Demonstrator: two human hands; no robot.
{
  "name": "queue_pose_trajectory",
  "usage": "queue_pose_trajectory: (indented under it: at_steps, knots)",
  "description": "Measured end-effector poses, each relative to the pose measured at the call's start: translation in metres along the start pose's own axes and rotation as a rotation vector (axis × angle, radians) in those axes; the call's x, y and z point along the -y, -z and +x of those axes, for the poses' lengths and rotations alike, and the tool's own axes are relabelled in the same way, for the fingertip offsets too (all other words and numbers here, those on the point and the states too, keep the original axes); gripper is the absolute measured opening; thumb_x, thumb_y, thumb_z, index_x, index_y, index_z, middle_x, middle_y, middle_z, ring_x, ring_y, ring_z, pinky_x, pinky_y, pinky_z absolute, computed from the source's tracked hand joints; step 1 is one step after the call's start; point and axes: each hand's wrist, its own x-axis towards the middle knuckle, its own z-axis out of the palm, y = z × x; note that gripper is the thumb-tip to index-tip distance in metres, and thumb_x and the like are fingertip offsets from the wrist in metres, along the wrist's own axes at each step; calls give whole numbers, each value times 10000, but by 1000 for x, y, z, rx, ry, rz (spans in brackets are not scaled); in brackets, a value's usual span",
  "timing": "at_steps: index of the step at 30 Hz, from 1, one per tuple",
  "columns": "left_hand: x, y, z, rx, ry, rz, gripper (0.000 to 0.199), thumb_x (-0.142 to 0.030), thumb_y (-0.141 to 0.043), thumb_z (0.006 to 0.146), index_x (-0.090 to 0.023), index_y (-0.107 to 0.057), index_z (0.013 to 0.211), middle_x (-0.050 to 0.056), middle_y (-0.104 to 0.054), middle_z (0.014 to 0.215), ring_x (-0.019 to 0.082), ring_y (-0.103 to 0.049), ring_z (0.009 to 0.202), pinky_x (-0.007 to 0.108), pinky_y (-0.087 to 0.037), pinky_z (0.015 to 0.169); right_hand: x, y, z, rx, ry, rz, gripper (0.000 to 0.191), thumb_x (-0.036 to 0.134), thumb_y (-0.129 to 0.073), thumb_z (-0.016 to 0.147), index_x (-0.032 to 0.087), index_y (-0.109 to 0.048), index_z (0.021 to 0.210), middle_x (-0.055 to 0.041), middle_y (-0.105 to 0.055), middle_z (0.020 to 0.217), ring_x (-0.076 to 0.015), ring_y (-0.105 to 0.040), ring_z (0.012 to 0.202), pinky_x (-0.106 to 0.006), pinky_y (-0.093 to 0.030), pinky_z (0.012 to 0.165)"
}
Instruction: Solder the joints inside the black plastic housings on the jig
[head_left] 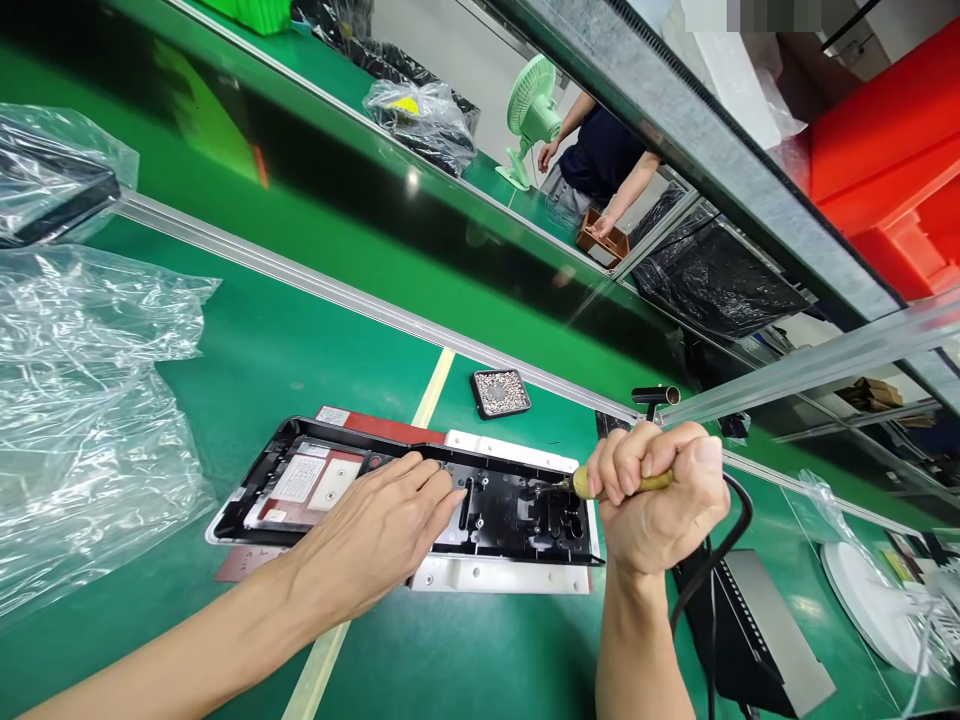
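Black panel: long shallow frame (495, 510), lying across white fixture blocks (502, 577) and a reddish-brown board (375, 424), in front of the wearer.
Tool: yellow-handled (581, 483), metal tip down at the panel's right-hand portion; exact contact too small to tell.
Right hand: clenched (664, 490) around the tool handle, fist raised beside the panel's right end.
Left hand: palm down (394, 510) over the panel's middle, fingers bent; fingertip grip unclear, looks like steadying.
Step at tip: probably working one spot on the panel's inner face.
Next move: likely calls for a steady panel and careful aim of the tip among small raised parts.
Cord: black (718, 560), curving beside the right wrist.
Small tray: black rim (478, 402), grainy contents, beyond the panel.
Tabletop: green (465, 660); clear plastic sheeting (90, 400) on the left.
Co-worker: dark top (607, 160), across the partition, one hand at a wooden box (619, 243).
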Motion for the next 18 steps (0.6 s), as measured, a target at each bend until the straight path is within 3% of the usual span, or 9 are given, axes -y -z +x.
queue_pose_trajectory:
  at_steps: [18]
  knots:
    - [7, -3, -8, 202, 96, -36, 306, -262, -339, 1067, -204, -511, 821, 8, -527, 781, 198, -472, 736, 377, -343, 719, -7, -2, 1, -19, -68, 106, 424, 428, -513, 978, 218, -393, 629, 88, -339, 471, -61, -302, 361, -188, -271, 312]
